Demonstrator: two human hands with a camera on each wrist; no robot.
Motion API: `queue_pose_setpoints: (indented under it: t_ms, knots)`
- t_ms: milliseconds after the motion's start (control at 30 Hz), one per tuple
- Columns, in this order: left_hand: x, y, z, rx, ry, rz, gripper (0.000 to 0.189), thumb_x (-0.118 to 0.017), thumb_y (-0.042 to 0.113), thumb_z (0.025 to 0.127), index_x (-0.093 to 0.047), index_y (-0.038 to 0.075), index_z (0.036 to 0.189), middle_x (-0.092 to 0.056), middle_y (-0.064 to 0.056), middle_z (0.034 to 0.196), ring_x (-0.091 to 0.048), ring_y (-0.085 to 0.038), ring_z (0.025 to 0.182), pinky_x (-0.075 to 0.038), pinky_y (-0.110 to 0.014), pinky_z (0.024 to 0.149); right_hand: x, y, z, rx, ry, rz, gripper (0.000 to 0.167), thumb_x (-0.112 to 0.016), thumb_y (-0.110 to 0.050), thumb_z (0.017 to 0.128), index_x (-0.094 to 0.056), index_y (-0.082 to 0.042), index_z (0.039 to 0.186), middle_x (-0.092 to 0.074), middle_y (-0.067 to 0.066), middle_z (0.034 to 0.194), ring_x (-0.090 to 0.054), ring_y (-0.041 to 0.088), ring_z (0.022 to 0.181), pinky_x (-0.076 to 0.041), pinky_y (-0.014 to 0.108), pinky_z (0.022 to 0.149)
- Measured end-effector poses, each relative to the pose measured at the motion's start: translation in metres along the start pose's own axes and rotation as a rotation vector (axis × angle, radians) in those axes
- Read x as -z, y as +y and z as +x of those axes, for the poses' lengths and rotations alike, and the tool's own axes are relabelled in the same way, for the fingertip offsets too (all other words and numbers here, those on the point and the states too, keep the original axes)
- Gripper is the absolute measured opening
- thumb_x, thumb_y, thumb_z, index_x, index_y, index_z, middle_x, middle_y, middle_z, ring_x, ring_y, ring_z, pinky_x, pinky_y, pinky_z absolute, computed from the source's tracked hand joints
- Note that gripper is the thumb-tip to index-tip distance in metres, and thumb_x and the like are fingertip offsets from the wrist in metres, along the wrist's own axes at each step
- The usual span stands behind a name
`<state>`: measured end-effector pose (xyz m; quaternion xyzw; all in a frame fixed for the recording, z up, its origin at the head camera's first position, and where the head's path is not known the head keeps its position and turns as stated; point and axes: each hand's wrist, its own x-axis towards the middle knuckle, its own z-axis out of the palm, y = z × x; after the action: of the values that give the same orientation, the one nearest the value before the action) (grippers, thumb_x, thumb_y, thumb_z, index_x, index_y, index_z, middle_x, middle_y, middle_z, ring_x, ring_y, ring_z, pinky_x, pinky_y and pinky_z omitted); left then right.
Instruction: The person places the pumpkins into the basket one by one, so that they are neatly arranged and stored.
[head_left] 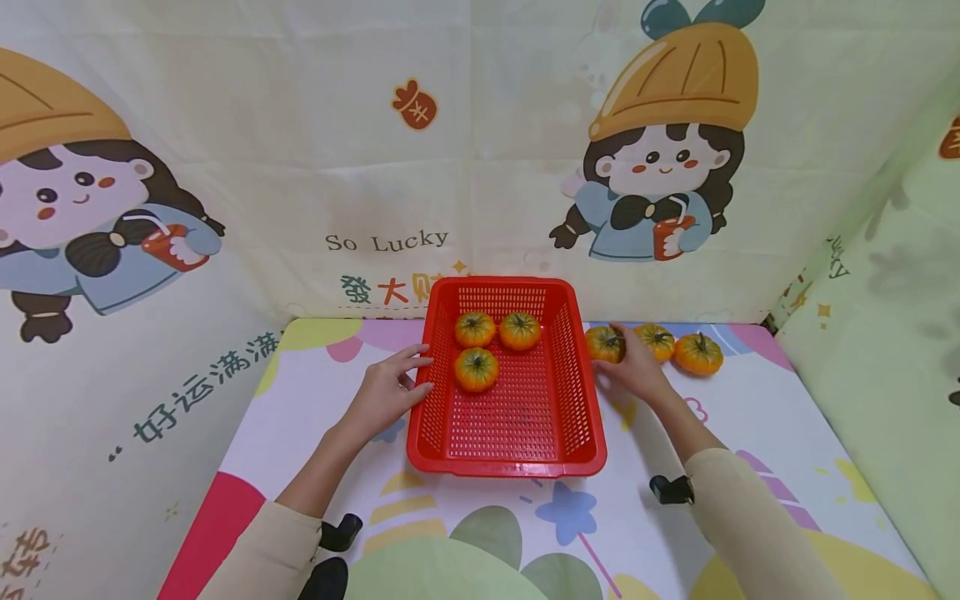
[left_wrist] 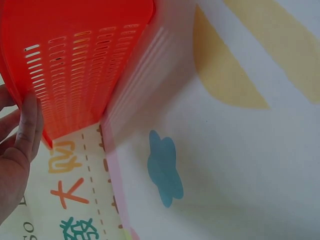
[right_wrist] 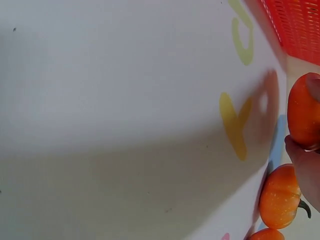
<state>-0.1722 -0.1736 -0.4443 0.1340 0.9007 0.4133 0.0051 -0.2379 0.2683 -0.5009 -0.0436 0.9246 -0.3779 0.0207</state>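
A red perforated plastic basket [head_left: 506, 417] stands in the middle of the table in the head view, with three small orange-green pumpkins [head_left: 476, 370] inside toward its far left. My left hand [head_left: 386, 392] holds the basket's left rim; in the left wrist view some fingers [left_wrist: 29, 125] lie against its outer wall. Just right of the basket, my right hand [head_left: 637, 365] grips another small pumpkin [head_left: 603, 343] between thumb and fingers. Its smooth orange underside shows in the right wrist view, raised off the table with a shadow beside it.
Two more pumpkins, one nearer [head_left: 655, 340] and one farther right [head_left: 698, 354], sit by the table's back edge, right of my right hand. A patterned cloth [head_left: 420, 533] covers the table. Printed cloth walls [head_left: 510, 200] rise behind and at both sides.
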Motion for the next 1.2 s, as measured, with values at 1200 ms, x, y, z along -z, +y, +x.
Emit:
queue_pose_setpoints:
  t_ms: [1200]
  knots:
    - [0.002, 0.001, 0.001, -0.006, -0.010, 0.009, 0.047, -0.079, 0.013, 0.090, -0.068, 0.002, 0.134, -0.055, -0.012, 0.153, -0.063, -0.013, 0.076, -0.058, -0.022, 0.067, 0.045, -0.068, -0.016, 0.137, -0.054, 0.016, 0.088, -0.084, -0.016, 0.086, -0.033, -0.013, 0.157, -0.045, 0.017, 0.154, -0.049, 0.039, 0.135, -0.055, 0.058, 0.098]
